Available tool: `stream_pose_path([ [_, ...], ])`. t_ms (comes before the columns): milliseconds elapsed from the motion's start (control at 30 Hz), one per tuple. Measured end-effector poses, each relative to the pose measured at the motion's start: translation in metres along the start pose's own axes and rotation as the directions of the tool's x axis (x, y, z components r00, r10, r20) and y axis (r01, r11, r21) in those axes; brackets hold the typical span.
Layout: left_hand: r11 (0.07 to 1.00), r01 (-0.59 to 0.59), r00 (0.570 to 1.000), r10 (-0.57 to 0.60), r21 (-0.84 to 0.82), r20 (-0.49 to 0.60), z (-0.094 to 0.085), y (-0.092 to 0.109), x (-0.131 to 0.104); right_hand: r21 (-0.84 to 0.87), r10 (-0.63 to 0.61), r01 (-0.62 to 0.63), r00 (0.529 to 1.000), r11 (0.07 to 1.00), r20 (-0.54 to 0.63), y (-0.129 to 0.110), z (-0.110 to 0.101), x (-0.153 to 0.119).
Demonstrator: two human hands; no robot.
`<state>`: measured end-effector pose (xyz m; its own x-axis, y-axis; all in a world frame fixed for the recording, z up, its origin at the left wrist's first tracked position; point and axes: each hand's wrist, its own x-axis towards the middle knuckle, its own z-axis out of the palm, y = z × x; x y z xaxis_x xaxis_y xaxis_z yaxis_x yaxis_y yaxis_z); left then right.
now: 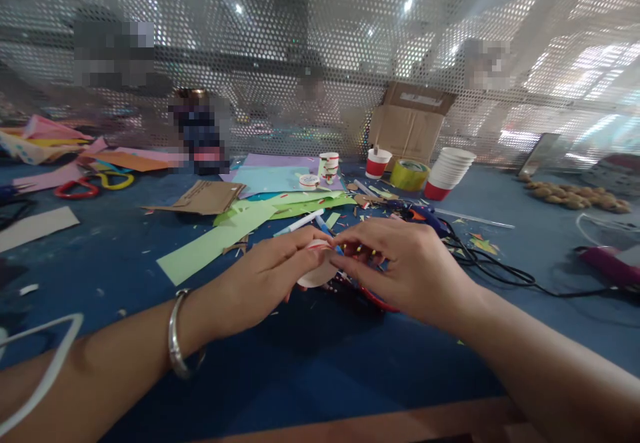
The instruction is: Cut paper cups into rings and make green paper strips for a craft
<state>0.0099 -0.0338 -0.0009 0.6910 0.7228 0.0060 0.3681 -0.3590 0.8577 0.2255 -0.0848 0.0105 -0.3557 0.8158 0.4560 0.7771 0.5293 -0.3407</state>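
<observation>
My left hand, with a silver bangle on its wrist, is wrapped round a small white paper cup piece with a red line near its top. From the right, my right hand meets it at the rim, thumb and fingertips pinched at the cup piece's edge. Whether something tiny lies between those fingertips is too small to tell. Behind the hands lie a white marker and light green paper strips. Red scissor handles show partly beneath my right hand.
Stacked paper cups, yellow-green tape and a cardboard box stand at the back. A glue gun with a black cable lies right of centre. Red-handled scissors and coloured paper lie left. A perforated metal screen rises behind the blue table.
</observation>
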Motion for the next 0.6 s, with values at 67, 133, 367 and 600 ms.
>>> stream_pose_path([
  [67, 0.996, -0.028, 1.0, 0.028, 0.084, 0.004, 0.0015, 0.0009, -0.0025, 0.009, -0.021, 0.021, 1.0, 1.0, 0.017, -0.0014, 0.0035, -0.0006],
  [133, 0.984, -0.034, 0.999, 0.037, 0.172, -0.012, 0.0034, 0.0015, -0.0039, 0.032, -0.05, 0.049, 0.998, 0.998, 0.03, -0.0023, 0.0052, -0.001],
  [367, 0.942, -0.048, 0.996, 0.07, 0.331, -0.057, 0.0041, 0.0, 0.0005, 0.077, -0.077, 0.075, 0.997, 0.994, 0.031, -0.0065, 0.0067, -0.0015],
  [600, 0.953, -0.15, 0.989, 0.142, 0.263, 0.051, -0.003, -0.0012, 0.0034, 0.177, 0.024, -0.044, 0.994, 0.983, 0.11, -0.007, 0.0082, 0.001],
])
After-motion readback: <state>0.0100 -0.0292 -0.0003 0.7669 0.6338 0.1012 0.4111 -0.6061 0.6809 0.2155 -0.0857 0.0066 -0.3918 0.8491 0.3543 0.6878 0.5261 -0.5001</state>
